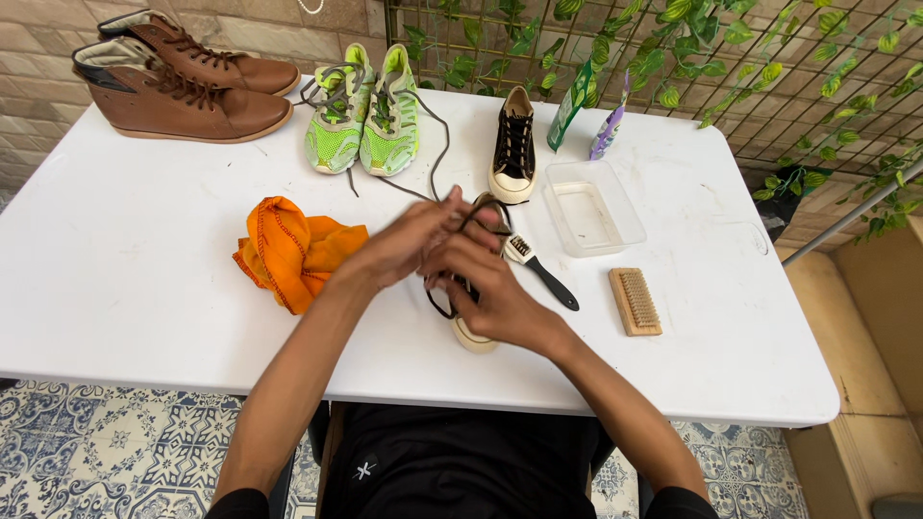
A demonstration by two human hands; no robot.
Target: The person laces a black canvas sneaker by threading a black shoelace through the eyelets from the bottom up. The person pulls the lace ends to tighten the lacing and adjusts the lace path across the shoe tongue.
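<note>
White tabletop [144,288] carries brown boots [183,82] far left, green sneakers [365,115] beside them, a black sneaker [512,144], an orange cloth [293,250], a clear tray [591,207] and a wooden brush [636,301] to the right. Near the middle, both hands meet over a second black sneaker [473,334]. The left hand [409,245] and the right hand [490,288] each pinch its dark lace [481,207], beside a small black-handled brush [543,274].

- Both forearms bare to above the elbow; no watch, rings or gloves on left hand [404,245] or right hand [490,288].
- Black short sleeves just visible at the frame's bottom edge.
- Black garment over lap, with small white star-shaped mark.
</note>
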